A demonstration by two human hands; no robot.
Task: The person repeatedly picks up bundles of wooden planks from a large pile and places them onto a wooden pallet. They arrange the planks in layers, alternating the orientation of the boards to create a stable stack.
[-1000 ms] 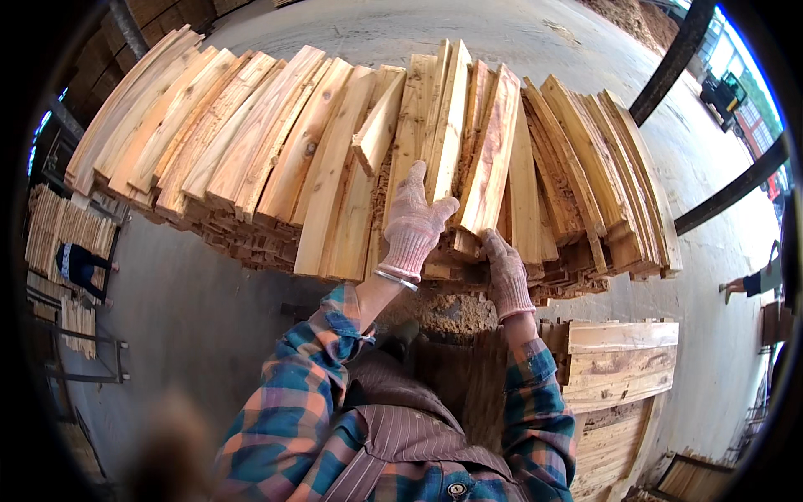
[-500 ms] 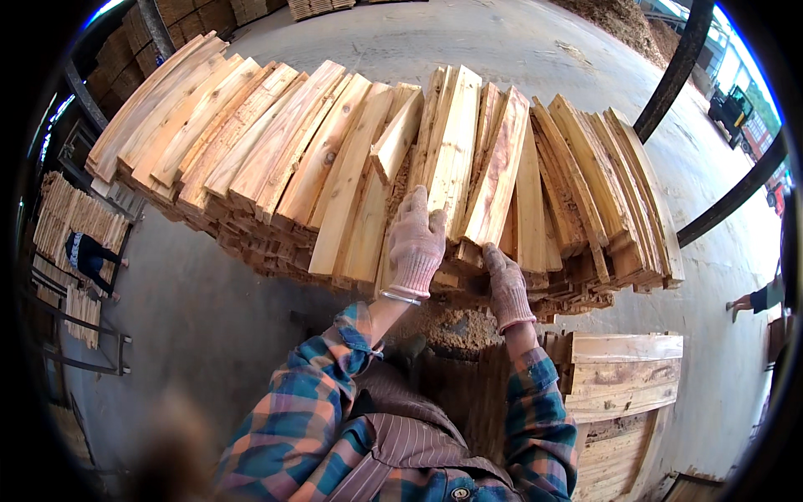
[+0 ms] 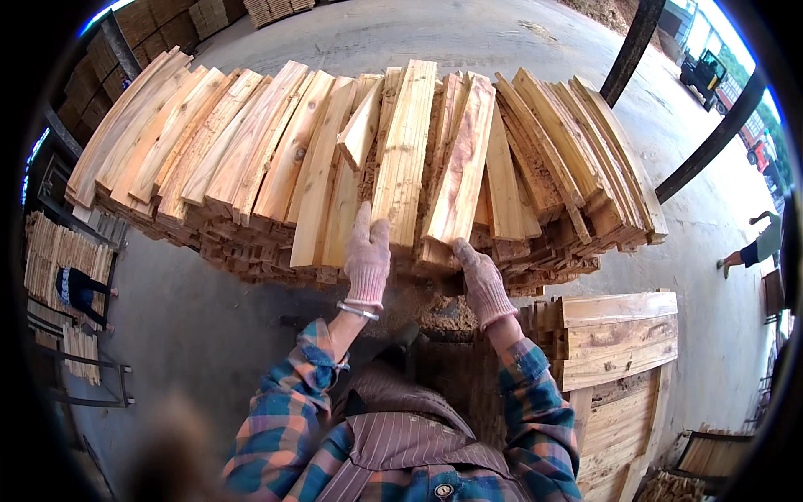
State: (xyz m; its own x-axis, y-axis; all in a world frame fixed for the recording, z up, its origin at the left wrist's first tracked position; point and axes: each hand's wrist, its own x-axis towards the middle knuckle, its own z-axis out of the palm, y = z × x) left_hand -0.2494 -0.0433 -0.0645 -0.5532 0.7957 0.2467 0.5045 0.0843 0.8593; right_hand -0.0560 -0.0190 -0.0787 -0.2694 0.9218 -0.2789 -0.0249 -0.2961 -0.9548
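Note:
Both my hands wear pale pinkish knitted work gloves. My left hand is at the near end of a pale board, its fingers along the left edge and its thumb by the end. My right hand grips the near right corner of a reddish-grained board, with some fingers hidden beneath. Both boards lie on top of a wide stack of rough-sawn boards. Left of the pale board, a short board rests tilted on the others.
A lower board stack stands at my right, with sawdust heaped between it and me. Dark metal posts rise beyond the right end. A person bends by boards at far left; another person is at far right.
The pale board has shifted left and now shows more of its broad face. The reddish board has moved slightly left with my right hand. My view has also shifted.

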